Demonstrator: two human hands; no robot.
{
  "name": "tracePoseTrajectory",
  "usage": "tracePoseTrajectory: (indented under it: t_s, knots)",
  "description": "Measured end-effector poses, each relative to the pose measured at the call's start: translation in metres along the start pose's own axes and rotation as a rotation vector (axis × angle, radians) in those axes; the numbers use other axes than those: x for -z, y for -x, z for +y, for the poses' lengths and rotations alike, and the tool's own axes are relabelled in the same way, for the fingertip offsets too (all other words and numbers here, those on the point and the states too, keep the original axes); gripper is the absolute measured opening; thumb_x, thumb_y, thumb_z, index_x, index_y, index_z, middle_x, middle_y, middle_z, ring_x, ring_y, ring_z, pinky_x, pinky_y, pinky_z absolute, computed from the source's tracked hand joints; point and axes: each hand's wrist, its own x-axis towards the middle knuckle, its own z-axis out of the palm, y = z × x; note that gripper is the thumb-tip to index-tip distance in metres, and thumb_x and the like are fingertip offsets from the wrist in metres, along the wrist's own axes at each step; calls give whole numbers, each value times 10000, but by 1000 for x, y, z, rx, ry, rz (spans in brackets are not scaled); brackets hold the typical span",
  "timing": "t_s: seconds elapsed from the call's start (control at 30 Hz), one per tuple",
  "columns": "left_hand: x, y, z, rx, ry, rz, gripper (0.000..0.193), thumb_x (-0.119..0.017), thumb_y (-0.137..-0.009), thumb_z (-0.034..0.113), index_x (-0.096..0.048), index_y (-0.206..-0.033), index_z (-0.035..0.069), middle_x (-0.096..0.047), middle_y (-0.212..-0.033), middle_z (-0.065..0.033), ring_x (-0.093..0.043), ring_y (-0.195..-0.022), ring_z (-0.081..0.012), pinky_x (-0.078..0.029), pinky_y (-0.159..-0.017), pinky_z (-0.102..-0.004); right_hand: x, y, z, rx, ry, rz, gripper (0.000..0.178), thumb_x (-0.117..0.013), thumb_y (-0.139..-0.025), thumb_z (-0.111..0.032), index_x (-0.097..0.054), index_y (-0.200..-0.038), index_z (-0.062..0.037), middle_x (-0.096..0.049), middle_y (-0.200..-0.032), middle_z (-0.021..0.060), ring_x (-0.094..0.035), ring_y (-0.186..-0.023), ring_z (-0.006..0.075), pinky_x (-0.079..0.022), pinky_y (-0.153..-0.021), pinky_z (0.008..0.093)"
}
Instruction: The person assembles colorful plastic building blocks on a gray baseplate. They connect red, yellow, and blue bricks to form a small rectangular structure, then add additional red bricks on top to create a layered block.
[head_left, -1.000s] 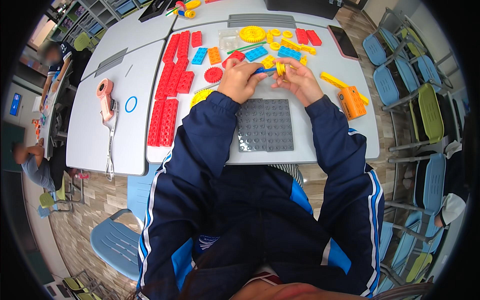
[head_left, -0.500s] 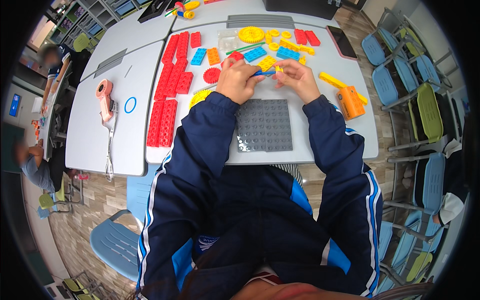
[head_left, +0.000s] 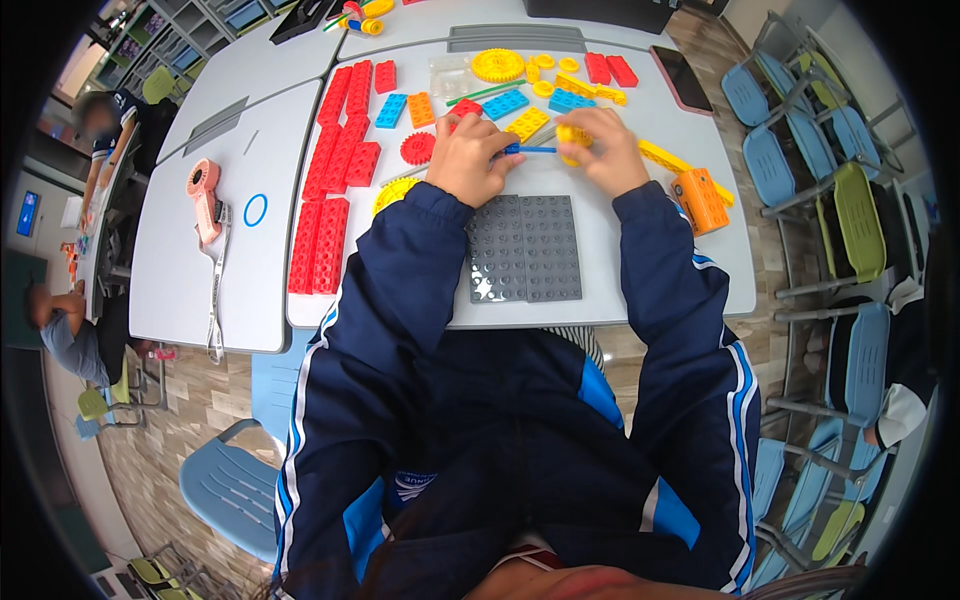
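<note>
My left hand pinches the left end of a thin blue rod above the table. At the rod's other end, my right hand, slightly blurred, has its fingers closed on a small yellow piece. Whether the rod goes into that piece, I cannot tell. Nearer me, below both hands, lies a dark grey studded baseplate. Just beyond the hands are a yellow brick and a red brick, the red one partly covered by my left hand.
Long red bricks line the left side. A red gear, a large yellow gear and blue bricks lie farther back. Right of my hands are an orange box-shaped block and a phone. A pink handheld fan rests on the left table.
My right hand has turned and shifted slightly right; a larger yellow piece now shows in its fingers. My left hand keeps its grip on the blue rod.
</note>
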Motion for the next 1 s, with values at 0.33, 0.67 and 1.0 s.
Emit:
tracePoseTrajectory:
  t_s: [0.33, 0.67, 1.0]
  knots:
    - [3, 4, -8, 95, -11, -165, 320, -817, -695, 154, -745, -1007, 151, -624, -978, -17, -529, -1063, -215, -299, -971, -495, -10, 6, -3, -32, 29, -210, 376, -691, -836, -64, -655, -1207, -115, -627, -1221, 93, -546, -1167, 285, -398, -1035, 383]
    - [6, 3, -7, 144, 8, -223, 384, -818, -688, 135, -728, -1061, 151, -604, -1017, -33, -517, -1100, -222, -285, -981, -509, 9, 1, 11, -342, 304, 77, 398, -645, -853, -107, -619, -1250, -132, -580, -1286, 112, -489, -1239, 324, -335, -1066, 472]
    - [7, 1, -3, 142, 43, -271, 358, -800, -705, 85, -721, -1051, 134, -623, -1026, -42, -530, -1095, -229, -279, -999, -535, -9, 15, 32, -538, 440, -160, 721, -613, -809, -48, -362, -1482, -120, -264, -1474, 367, -278, -1381, 496, -220, -1142, 564]
